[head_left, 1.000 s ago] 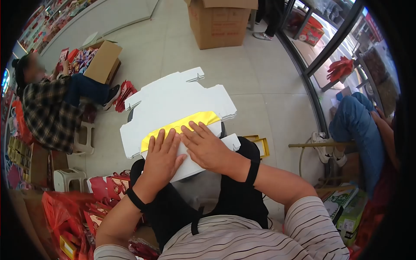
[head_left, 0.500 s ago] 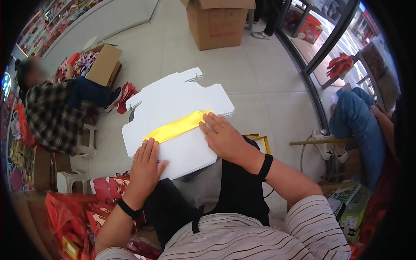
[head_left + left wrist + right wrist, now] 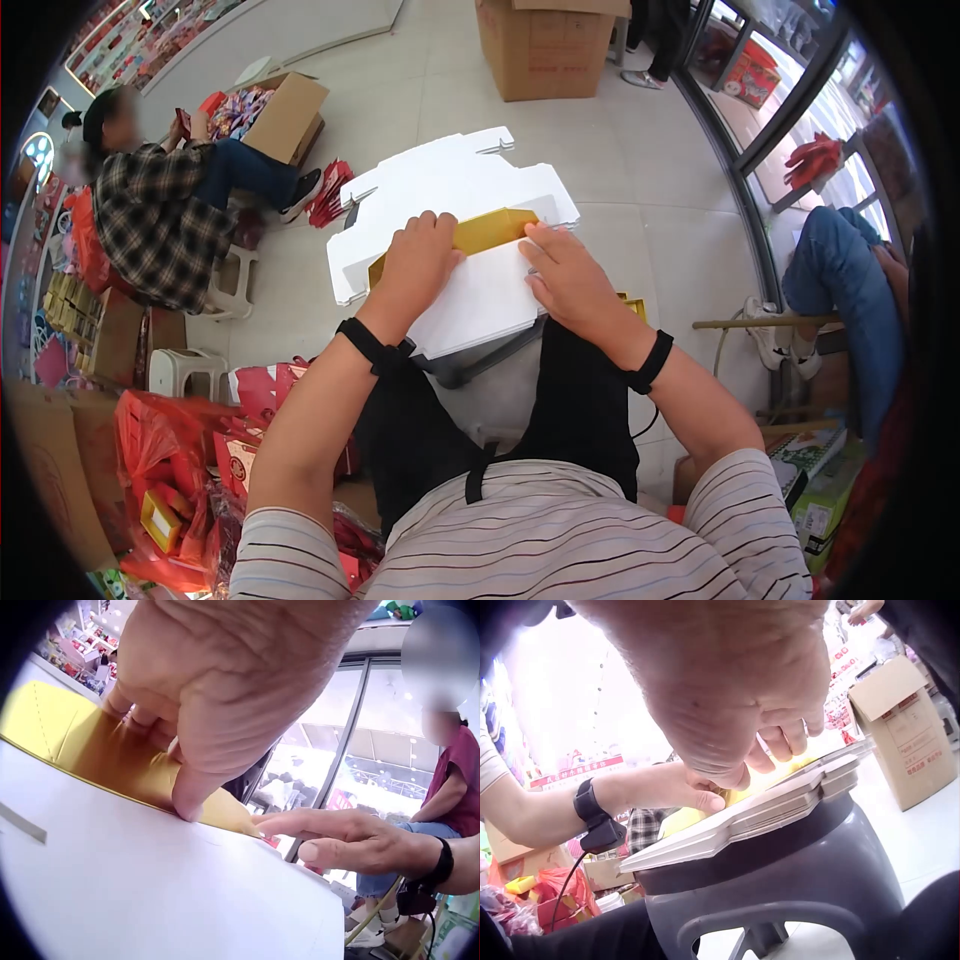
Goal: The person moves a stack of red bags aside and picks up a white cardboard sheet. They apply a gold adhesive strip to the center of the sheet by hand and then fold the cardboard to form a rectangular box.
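Observation:
A stack of flat white die-cut card sheets (image 3: 445, 185) (image 3: 780, 808) lies on a dark grey plastic stool (image 3: 780, 877) between the knees. A yellow strip (image 3: 495, 230) (image 3: 112, 757) runs across the top sheet, its far side raised. My left hand (image 3: 418, 270) (image 3: 225, 690) grips the strip's left part, fingers bent over its far side and thumb at its near edge. At the strip's right end, my right hand (image 3: 580, 285) (image 3: 367, 844) touches with fairly straight fingers, its thumb held apart.
A large carton (image 3: 550, 55) stands on the floor ahead. To the left, a seated person in a checked shirt (image 3: 160, 190) is beside an open carton (image 3: 285, 120). Red bags (image 3: 165, 470) lie at lower left. Another person's jeans-clad leg (image 3: 835, 300) is at right, near a thin rod (image 3: 745, 323).
The yellow strip has gone from lying flat to partly raised. My left hand has moved up onto it and bent its fingers; my right hand stays at its right end. The head view has shifted.

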`<action>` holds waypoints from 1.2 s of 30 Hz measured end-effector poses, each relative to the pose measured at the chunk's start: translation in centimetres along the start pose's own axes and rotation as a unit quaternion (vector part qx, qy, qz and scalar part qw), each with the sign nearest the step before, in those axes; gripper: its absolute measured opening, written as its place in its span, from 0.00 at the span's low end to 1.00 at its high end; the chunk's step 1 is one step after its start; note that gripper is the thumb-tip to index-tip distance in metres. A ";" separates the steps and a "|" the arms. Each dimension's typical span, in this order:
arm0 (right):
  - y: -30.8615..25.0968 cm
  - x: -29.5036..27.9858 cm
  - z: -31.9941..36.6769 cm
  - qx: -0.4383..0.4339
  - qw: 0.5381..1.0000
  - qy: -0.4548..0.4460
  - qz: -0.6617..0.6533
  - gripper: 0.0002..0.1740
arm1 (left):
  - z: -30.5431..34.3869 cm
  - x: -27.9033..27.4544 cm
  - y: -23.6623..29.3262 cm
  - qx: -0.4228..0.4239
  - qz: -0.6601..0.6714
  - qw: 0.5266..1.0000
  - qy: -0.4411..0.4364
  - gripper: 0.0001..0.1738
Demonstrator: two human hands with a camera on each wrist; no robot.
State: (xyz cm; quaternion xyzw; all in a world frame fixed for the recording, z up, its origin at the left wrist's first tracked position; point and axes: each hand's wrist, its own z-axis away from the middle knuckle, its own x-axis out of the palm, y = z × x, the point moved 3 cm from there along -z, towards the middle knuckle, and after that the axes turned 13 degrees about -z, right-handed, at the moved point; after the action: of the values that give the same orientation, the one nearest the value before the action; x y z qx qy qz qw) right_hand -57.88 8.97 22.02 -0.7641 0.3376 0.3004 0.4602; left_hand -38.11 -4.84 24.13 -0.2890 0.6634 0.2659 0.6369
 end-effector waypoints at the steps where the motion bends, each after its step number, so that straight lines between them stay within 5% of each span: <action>1: 0.3 -0.6 0.1 0.003 1.000 0.017 -0.014 0.30 | -0.2 0.0 -0.2 -0.002 0.029 1.000 -0.006 0.19; 6: 3.2 -4.0 0.6 0.024 0.995 0.094 0.010 0.44 | 0.4 -1.8 -0.8 0.013 0.076 0.997 0.013 0.14; 12: 2.5 -8.6 0.0 0.001 0.981 0.190 0.045 0.53 | 3.0 -7.1 -0.6 0.136 0.003 0.957 0.255 0.13; 15: -0.6 -10.6 0.1 -0.053 0.970 0.218 0.092 0.36 | 3.7 -7.8 -1.7 0.214 0.009 0.935 0.283 0.16; 18: -3.1 -9.8 1.0 -0.119 0.979 0.135 0.092 0.15 | 3.7 -6.2 -4.1 0.236 0.023 0.936 0.260 0.17; 26: -6.6 0.8 2.5 -0.104 0.993 -0.038 -0.047 0.16 | 3.7 -1.8 -6.6 0.197 -0.032 0.968 0.154 0.10; 33: -5.6 1.3 2.3 -0.119 0.993 -0.009 0.000 0.17 | 8.0 -2.1 -6.4 0.167 -0.057 0.981 0.084 0.15; 36: -4.6 0.8 2.1 -0.114 0.993 -0.011 0.004 0.17 | 8.6 -2.9 -4.2 0.204 0.091 0.974 0.046 0.17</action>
State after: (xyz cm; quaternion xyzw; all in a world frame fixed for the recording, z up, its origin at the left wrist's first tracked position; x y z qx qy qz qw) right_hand -54.10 12.24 22.89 -0.8073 0.2990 0.3467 0.3724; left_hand -29.11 -1.42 26.68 -0.1035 0.7558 0.1682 0.6243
